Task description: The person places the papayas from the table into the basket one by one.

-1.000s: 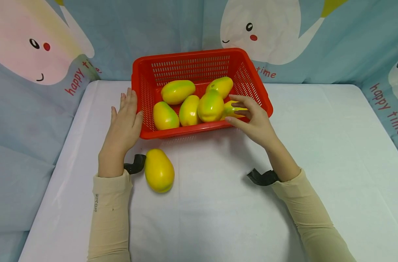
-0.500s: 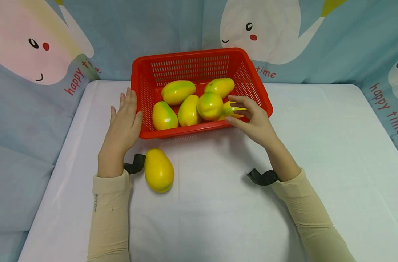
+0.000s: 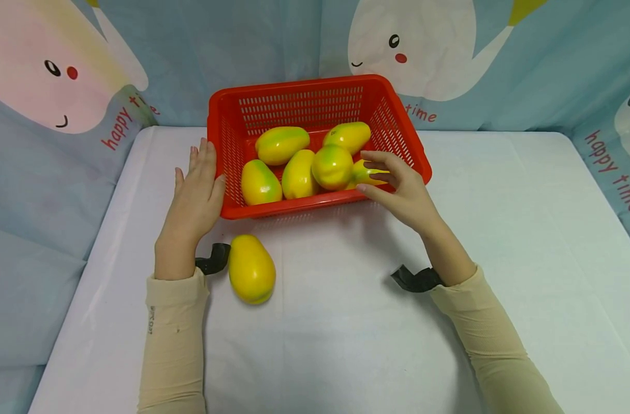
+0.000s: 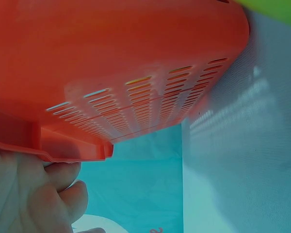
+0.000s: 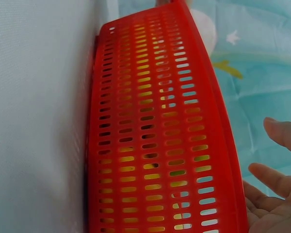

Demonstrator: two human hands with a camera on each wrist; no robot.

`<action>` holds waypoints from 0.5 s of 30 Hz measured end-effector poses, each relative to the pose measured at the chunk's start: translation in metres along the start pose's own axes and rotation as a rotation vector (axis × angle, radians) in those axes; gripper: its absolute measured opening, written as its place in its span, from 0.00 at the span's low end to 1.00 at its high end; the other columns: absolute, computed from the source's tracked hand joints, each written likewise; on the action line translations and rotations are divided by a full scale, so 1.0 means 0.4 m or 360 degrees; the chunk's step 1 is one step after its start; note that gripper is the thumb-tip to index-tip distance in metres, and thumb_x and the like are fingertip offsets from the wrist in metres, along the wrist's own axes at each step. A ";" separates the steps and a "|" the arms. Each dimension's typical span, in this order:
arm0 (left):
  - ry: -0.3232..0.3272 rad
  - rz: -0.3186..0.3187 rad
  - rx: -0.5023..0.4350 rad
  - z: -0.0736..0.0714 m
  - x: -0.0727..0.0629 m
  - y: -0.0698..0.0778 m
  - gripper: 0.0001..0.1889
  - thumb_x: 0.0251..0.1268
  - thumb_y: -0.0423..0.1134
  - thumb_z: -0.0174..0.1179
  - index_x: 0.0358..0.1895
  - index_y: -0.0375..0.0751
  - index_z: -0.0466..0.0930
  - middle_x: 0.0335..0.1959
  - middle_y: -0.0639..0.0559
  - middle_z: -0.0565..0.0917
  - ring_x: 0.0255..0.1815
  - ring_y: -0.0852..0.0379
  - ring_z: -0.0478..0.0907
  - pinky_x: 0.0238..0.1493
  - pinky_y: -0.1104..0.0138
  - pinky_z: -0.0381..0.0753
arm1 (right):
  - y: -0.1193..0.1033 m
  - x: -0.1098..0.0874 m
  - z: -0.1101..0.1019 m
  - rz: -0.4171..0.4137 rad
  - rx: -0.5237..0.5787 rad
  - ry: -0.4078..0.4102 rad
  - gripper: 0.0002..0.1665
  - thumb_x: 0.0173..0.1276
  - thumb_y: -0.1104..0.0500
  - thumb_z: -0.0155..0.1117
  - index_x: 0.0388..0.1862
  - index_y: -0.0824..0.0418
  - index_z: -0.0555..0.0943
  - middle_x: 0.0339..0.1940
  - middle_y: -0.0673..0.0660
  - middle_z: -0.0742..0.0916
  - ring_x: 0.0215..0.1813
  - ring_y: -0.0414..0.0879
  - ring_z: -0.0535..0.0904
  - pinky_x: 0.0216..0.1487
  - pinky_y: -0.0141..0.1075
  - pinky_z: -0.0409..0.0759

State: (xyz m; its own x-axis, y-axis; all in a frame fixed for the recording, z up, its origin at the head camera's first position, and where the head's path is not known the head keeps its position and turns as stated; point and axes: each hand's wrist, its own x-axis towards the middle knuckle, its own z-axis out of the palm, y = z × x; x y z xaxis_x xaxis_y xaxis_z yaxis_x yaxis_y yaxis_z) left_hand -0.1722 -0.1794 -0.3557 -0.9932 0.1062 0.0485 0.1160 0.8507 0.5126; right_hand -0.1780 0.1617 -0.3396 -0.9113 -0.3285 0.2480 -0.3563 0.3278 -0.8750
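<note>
A red plastic basket [image 3: 304, 204] with slotted walls holds several yellow-green mangoes. One mango [image 3: 332, 167] sits end-up near the front wall, beside another mango [image 3: 300, 175]. My left hand [image 3: 193, 201] lies with extended fingers along the basket's left rim; in the left wrist view its fingers [image 4: 63, 194] are at the rim's underside. Over the front right corner, my right hand [image 3: 405, 192] has spread, slightly bent fingers with nothing between them. Beneath those fingers a mango [image 3: 363, 172] is partly hidden. The right wrist view shows the hand [image 5: 276, 194] beside the basket's upper edge.
A single yellow mango [image 3: 252, 269] lies on the white table [image 3: 335, 333] in front of the basket, close to the left wrist's black strap piece [image 3: 214, 259]. Behind the table hangs a blue printed curtain [image 3: 273, 46].
The mango near the front middle of the basket has tipped and settled lower, and the one behind it has shifted slightly. Both hands have stayed in place.
</note>
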 end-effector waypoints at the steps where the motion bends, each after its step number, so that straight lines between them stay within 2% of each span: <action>1: 0.0000 0.0000 0.0000 0.000 0.000 0.000 0.32 0.74 0.45 0.35 0.75 0.41 0.34 0.76 0.50 0.37 0.76 0.51 0.29 0.69 0.46 0.25 | 0.000 0.000 0.000 0.0000 0.0000 0.0000 0.28 0.62 0.68 0.64 0.61 0.68 0.71 0.60 0.57 0.77 0.60 0.54 0.71 0.61 0.40 0.71; 15: 0.0005 -0.0006 0.0003 -0.001 0.001 0.002 0.32 0.74 0.45 0.34 0.75 0.41 0.34 0.76 0.50 0.37 0.76 0.51 0.30 0.69 0.46 0.26 | 0.000 0.000 -0.001 0.0004 -0.0015 -0.0001 0.28 0.62 0.67 0.65 0.61 0.68 0.71 0.60 0.57 0.77 0.60 0.49 0.72 0.61 0.41 0.71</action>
State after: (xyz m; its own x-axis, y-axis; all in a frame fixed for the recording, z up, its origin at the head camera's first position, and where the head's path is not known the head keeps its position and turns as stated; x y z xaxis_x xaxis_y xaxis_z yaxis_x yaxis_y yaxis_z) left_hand -0.1723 -0.1789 -0.3549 -0.9936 0.1016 0.0492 0.1125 0.8522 0.5110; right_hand -0.1781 0.1619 -0.3396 -0.9121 -0.3281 0.2458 -0.3562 0.3371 -0.8715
